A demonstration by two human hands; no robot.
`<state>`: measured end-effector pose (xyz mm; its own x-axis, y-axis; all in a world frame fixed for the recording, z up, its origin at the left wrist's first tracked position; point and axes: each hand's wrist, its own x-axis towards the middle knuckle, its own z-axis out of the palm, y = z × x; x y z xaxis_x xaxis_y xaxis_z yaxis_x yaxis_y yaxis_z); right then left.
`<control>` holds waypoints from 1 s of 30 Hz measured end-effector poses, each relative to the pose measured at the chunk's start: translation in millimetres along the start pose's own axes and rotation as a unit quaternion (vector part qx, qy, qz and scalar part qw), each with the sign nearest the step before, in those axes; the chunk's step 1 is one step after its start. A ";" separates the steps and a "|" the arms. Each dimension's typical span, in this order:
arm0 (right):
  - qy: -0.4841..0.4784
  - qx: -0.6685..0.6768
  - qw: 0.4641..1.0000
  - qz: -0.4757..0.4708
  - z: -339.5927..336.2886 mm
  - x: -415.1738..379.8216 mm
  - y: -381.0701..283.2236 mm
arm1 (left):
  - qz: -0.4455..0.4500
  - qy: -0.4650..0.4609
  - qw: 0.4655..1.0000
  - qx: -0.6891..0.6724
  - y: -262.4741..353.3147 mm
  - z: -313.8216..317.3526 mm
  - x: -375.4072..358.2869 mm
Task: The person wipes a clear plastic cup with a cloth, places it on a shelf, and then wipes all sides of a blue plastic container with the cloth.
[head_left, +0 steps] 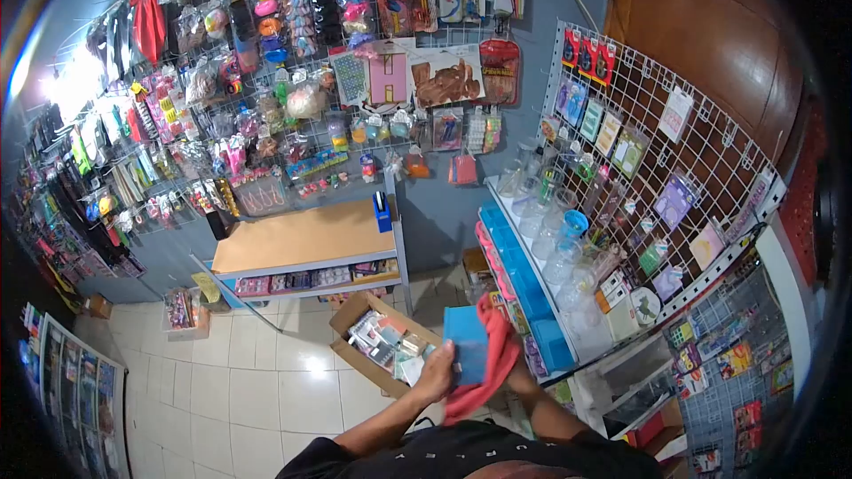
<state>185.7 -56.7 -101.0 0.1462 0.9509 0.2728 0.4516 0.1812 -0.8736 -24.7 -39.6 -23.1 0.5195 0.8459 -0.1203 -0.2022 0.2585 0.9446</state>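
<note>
In front of my body I hold a blue plastic bin (pixel 463 337), tilted. My left hand (pixel 435 374) grips its left side, thumb against the wall. A red cloth (pixel 493 364) lies over the bin's right side and hangs down below it. My right hand (pixel 518 380) is at the cloth's right edge, closed on it, with most of its fingers hidden behind the fabric. Just left of the bin, an open cardboard box (pixel 368 355) full of small packaged goods stands on the floor, close to my left hand.
A wooden-topped shelf table (pixel 302 235) with a blue tape dispenser (pixel 382 213) stands ahead. To the right, a white shelf holds clear jars (pixel 559 257) above blue bins (pixel 524 284). Wire grids with hanging goods (pixel 674 151) line the walls. A clear tub (pixel 185 312) sits on the tiles.
</note>
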 end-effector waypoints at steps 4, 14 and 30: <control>0.008 -0.017 1.000 0.012 -35.9 30.6 3.4 | 0.053 -0.011 0.998 -0.014 18.9 44.1 -9.5; 0.075 0.017 0.990 -0.114 -44.7 -2.0 -118.5 | 0.093 0.074 0.981 -0.153 16.4 58.8 34.8; -0.095 0.689 0.668 0.264 -63.5 21.6 -68.6 | 0.185 0.179 0.966 0.009 -25.1 67.9 34.8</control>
<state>213.8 -64.5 -9.6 -0.2094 0.9643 -0.1620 -0.8769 -0.2585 -0.4053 54.8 -48.3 -30.4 0.0935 0.9869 0.1311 -0.3027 -0.0973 0.9481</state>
